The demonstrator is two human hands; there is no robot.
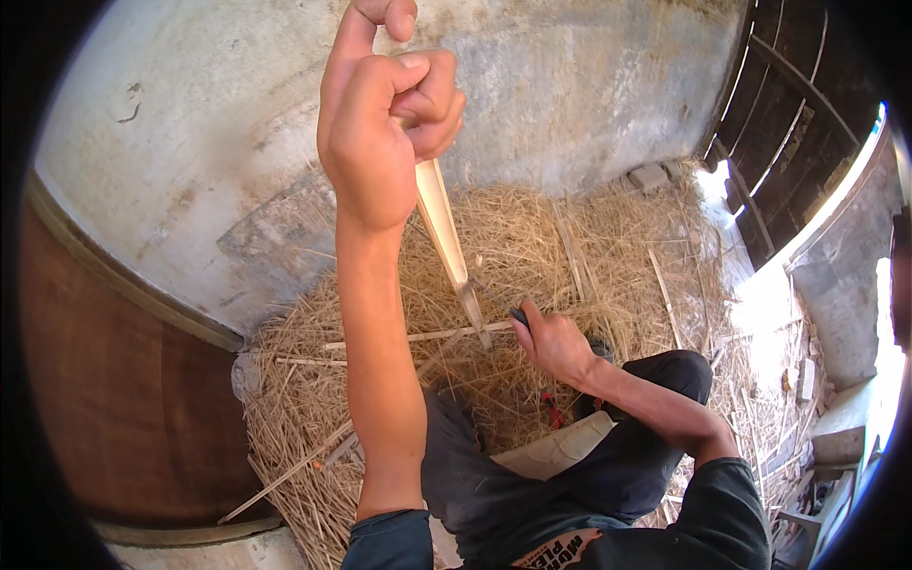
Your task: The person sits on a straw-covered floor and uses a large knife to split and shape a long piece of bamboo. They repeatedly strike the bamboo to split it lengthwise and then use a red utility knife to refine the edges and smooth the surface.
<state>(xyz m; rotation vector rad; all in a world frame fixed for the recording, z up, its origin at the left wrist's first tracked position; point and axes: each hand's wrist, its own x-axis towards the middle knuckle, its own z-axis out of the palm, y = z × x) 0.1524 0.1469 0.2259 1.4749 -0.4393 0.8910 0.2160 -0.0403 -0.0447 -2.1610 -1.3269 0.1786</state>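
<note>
My left hand (385, 119) is raised high in front of the wall, its fingers curled round the upper part of a pale split bamboo strip (440, 218). The strip slants down to the right, and its lower end hangs over the straw-like shavings. Lower down, my right hand (559, 350) is closed on the dark handle of a knife (519, 316). The thin blade reaches left to the strip and seems to touch it a little above its lower end. My left hand hides the strip's top.
Straw-like shavings (627, 247) cover the floor, with loose strips among them. A stained wall (570, 104) stands ahead, a brown wooden panel (133, 370) at left, and dark slatted boards (788, 104) at right. A red-handled object (553, 408) lies between my legs. A brick-like block (649, 178) sits by the wall.
</note>
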